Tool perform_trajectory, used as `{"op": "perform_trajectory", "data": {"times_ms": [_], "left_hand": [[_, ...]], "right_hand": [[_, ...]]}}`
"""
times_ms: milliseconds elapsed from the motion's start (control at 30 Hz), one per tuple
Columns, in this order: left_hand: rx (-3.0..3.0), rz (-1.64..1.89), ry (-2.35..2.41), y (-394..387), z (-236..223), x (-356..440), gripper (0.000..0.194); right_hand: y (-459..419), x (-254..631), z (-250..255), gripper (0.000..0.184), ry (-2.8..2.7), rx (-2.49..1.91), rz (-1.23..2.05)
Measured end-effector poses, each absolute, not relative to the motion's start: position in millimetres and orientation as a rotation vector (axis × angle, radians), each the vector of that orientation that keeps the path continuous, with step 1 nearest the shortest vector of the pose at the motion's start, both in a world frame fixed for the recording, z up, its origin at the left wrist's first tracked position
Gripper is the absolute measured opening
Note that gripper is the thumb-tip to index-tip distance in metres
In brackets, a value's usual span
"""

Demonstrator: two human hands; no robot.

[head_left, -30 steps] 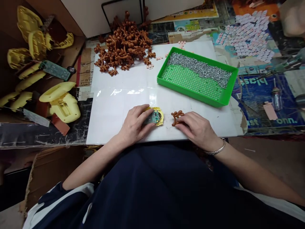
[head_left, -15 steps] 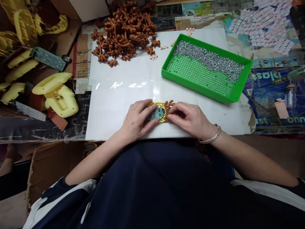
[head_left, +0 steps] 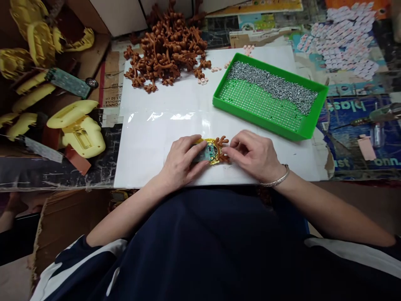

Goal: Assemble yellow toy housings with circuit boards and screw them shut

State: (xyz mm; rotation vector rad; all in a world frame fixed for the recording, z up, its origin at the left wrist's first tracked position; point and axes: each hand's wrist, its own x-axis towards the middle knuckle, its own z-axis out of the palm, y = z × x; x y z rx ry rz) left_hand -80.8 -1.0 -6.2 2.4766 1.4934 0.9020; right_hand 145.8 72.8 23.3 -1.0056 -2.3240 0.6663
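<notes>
My left hand [head_left: 184,162] is closed around a yellow plastic shell [head_left: 214,162] on the white work surface. Inside the shell sits a green circuit board [head_left: 210,151] beside a dark round part. A brown antler-shaped piece [head_left: 222,141] lies at the shell's right end, its two branches pointing right. Thumb and forefinger of my right hand [head_left: 254,154] are pinched at this piece, between its branches. My left palm and fingers hide the shell's left part.
Brown antler pieces [head_left: 169,52] are heaped at the back. A green tray [head_left: 263,122] holds many small screws [head_left: 275,83]. Yellow shells [head_left: 83,133] lie left, a screwdriver-like tool [head_left: 372,115] right. Small pale pieces [head_left: 347,39] cover the back right.
My right fingers have shifted slightly right, and the lower antler branch now shows. My left hand still holds the shell. The whole view has shifted a little.
</notes>
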Motion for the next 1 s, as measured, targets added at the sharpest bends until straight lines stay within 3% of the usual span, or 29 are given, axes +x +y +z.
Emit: {"op": "perform_trajectory", "data": {"times_ms": [67, 233, 433, 1000], "left_hand": [[2.469, 0.903, 1.491, -0.8, -6.4, -80.9, 0.041], [2.493, 0.933, 1.482, -0.5, -6.3, -80.5, 0.040], [2.459, 0.892, 1.511, -0.9, -5.9, -79.2, 0.040], [2.432, 0.956, 1.490, -2.0, -7.9, -77.7, 0.039]], "right_hand": [[76.4, 142.0, 21.8, 0.019, -2.238, -1.065, 0.637], [84.7, 128.1, 20.9, 0.015, -2.195, -1.095, 1.027], [83.2, 122.2, 23.8, 0.015, -2.059, -1.193, 1.207], [89.5, 123.0, 24.3, 0.013, -2.241, -1.214, 1.128]]}}
